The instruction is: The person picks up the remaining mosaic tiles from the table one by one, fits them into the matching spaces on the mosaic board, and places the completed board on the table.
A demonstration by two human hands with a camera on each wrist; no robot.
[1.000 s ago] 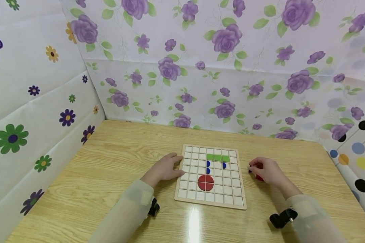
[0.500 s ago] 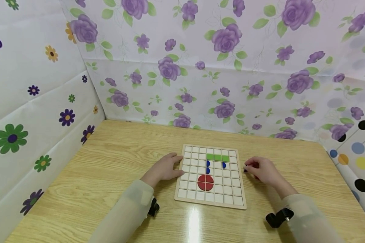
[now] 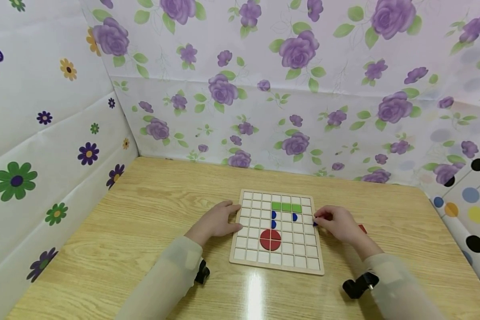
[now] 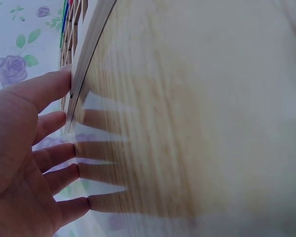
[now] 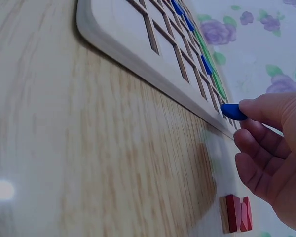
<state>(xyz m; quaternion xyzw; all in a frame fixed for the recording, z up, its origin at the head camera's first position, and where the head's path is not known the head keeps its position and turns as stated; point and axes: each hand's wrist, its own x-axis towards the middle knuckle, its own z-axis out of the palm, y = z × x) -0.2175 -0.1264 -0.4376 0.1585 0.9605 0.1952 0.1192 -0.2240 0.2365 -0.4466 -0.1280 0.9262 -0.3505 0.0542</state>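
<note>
A wooden grid board (image 3: 278,268) with white square cells lies on the table. My left hand (image 3: 216,223) rests at the board's left edge, thumb and fingertips touching it, fingers fairly straight. Between thumb and finger, my right hand (image 3: 338,223) pinches a blue half-round piece (image 5: 232,111) at the board's right edge. Set in the grid are a row of green squares (image 3: 286,207), blue half-round pieces (image 3: 294,217) below that row, and red quarter-round pieces (image 3: 270,240) making a disc.
Loose red pieces (image 5: 233,213) lie on the table (image 3: 176,191) to the right, partly hidden by the right wrist in the head view. A flowered cloth (image 3: 224,124) hangs behind the table, with more patterned cloth at both sides.
My right hand has carried the blue piece leftward from the loose pieces to the board's right edge, leaving a red piece showing behind the wrist. The left hand and board stay put.
</note>
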